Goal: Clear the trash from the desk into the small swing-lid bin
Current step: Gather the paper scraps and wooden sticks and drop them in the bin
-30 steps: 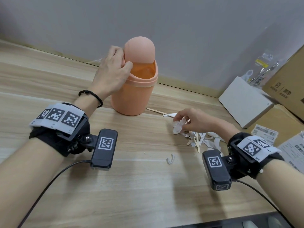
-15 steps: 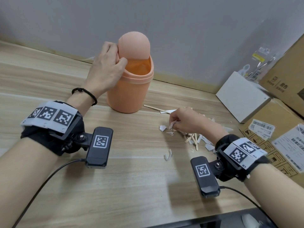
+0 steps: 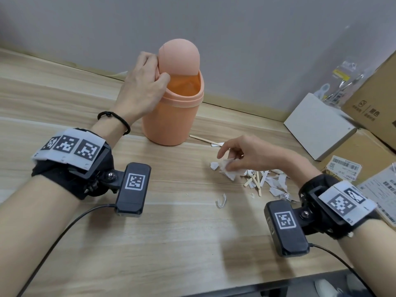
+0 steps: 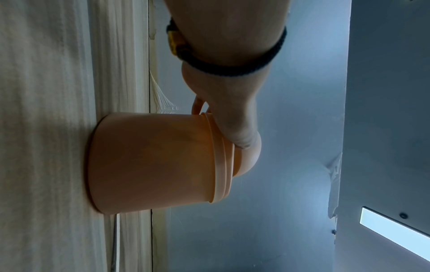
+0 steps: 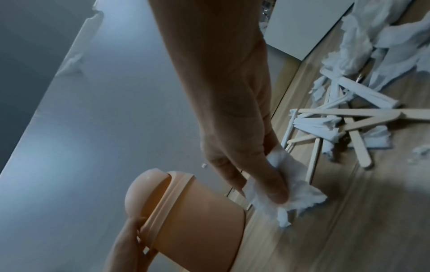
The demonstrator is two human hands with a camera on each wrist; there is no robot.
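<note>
A small peach swing-lid bin [image 3: 171,118] stands on the wooden desk [image 3: 171,243]. My left hand [image 3: 157,68] grips its domed lid [image 3: 179,56] at the rim and holds it tilted back, so the orange inside shows. The left wrist view has the thumb on the lid [image 4: 249,160] above the bin [image 4: 151,162]. My right hand [image 3: 230,162] pinches a crumpled white paper [image 3: 229,170] just above the desk, at the left end of a pile of paper scraps and wooden sticks [image 3: 263,181]. In the right wrist view, the right hand [image 5: 260,191] holds the paper [image 5: 300,191] close to the bin [image 5: 197,217].
One wooden stick [image 3: 201,138] lies by the bin's base, and a curled scrap [image 3: 221,201] lies alone nearer me. A white box [image 3: 319,127], cardboard boxes [image 3: 372,99] and labelled papers [image 3: 342,168] crowd the right side. A grey wall runs behind the bin.
My right hand has worked at the left end of the pile and now has a crumpled paper pinched, index finger lifted. My left hand has stayed on the bin's lid.
</note>
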